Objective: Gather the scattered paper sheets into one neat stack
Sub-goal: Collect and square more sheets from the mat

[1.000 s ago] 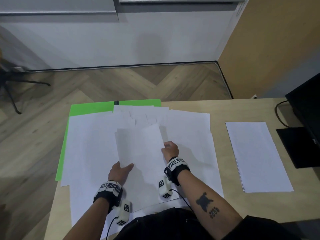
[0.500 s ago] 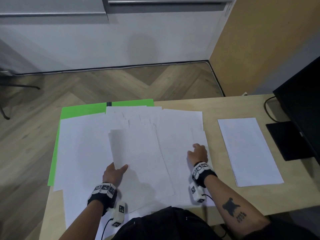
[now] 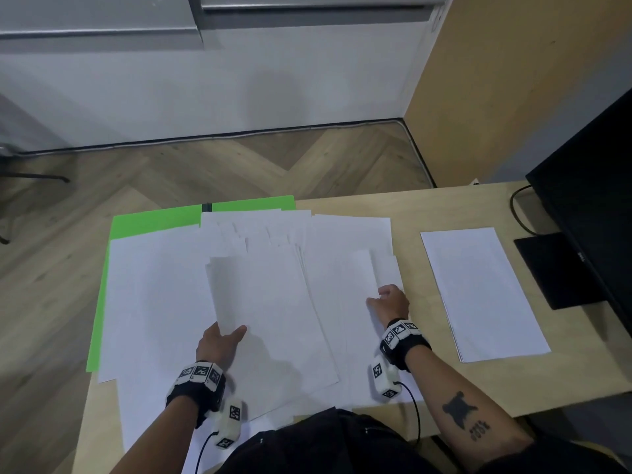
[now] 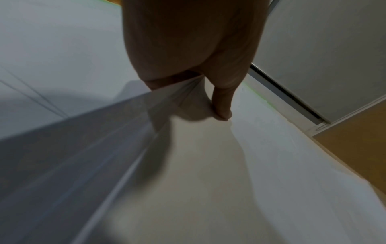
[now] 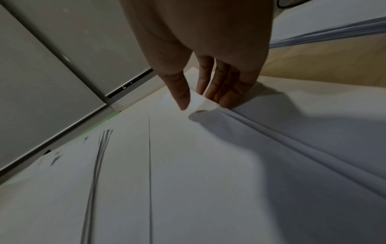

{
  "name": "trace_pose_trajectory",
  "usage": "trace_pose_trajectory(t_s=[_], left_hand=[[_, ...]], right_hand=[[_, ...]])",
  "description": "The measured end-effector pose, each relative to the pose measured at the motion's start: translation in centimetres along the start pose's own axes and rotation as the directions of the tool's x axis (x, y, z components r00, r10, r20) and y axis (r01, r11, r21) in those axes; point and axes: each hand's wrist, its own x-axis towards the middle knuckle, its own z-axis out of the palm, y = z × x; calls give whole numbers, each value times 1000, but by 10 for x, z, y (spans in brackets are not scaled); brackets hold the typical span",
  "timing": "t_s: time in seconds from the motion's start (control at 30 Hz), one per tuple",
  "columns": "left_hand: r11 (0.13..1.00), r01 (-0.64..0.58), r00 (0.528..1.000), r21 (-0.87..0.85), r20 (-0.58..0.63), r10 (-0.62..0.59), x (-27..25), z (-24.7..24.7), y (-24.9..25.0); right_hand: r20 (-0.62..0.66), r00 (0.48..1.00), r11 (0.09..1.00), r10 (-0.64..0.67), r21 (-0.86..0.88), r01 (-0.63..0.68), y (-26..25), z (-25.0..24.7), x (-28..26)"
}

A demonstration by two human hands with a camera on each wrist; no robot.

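Several white paper sheets (image 3: 157, 295) lie overlapping across the left and middle of the desk. My left hand (image 3: 219, 342) grips the near left edge of a small gathered bundle (image 3: 270, 313), thumb on top; the left wrist view shows the bundle (image 4: 73, 156) lifted off the sheets below, with the thumb (image 4: 222, 102) pressing down. My right hand (image 3: 390, 301) pinches the curled left edge of a sheet (image 3: 384, 268) at the right side of the pile. In the right wrist view the thumb and fingertips (image 5: 226, 100) lift that sheet edge (image 5: 200, 103).
A separate neat stack of white paper (image 3: 482, 289) lies to the right on the wooden desk (image 3: 427, 206). A green sheet (image 3: 154, 218) sticks out under the pile at the back left. A black monitor (image 3: 595, 213) and its base (image 3: 547, 268) stand at the far right.
My right hand left the bundle's right edge, moved right across the pile and took hold of a sheet edge there. The left hand kept its hold on the bundle.
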Motion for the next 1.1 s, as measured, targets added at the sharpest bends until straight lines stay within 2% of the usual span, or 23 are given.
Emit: trace_pose_trajectory(t_s=[0.2, 0.4, 0.47, 0.7, 0.83, 1.1], left_hand=[[1000, 2, 1000, 19, -4, -2, 1, 0, 0], [1000, -4, 1000, 18, 2, 4, 0, 0, 1], [1000, -3, 1000, 17, 3, 3, 1, -1, 1], [1000, -1, 1000, 23, -2, 1, 2, 0, -1], [1000, 0, 1000, 21, -2, 0, 2, 1, -3], [1000, 0, 1000, 2, -16, 0, -1, 1, 0]], right_hand=[[-29, 999, 997, -17, 69, 19, -5, -2, -13], [12, 986, 980, -168, -107, 168, -3, -6, -11], [38, 979, 972, -202, -119, 205, -7, -11, -13], [90, 983, 986, -158, 70, 152, -15, -24, -17], [21, 988, 974, -154, 170, 148, -16, -37, -19], [-205, 950, 954, -235, 141, 266, -50, -101, -18]])
